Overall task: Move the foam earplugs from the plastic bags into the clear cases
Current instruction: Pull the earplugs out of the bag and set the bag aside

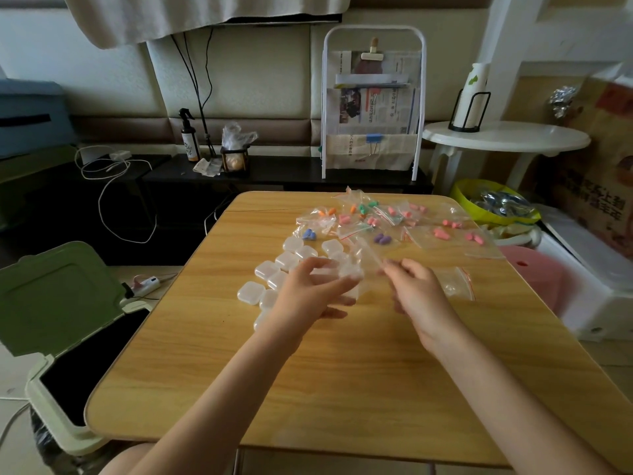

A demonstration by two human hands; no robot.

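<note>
Earplugs [382, 238] mostly sit bagged beyond the cases [287, 260] on the surface [342, 371] — little looks done. Left hand [308, 293] holds a case, grip curled round it; right hand [416, 293] pinches a clear bag [371, 258] just right of it — many bags left.

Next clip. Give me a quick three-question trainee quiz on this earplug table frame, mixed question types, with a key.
1. True or false: the green bin left of the wooden table has its lid shut.
2. Multiple choice: the bagged earplugs lie (A) at the table's far side, (B) at the near edge, (C) on the floor.
3. Fill in: the right hand pinches a clear plastic ____.

Key
1. False; the lid stands open.
2. A; they lie beyond the clear cases, which cluster by the left hand.
3. Bag. The left hand's fingers curl at its other end; whether it holds earplugs cannot be told.
</note>
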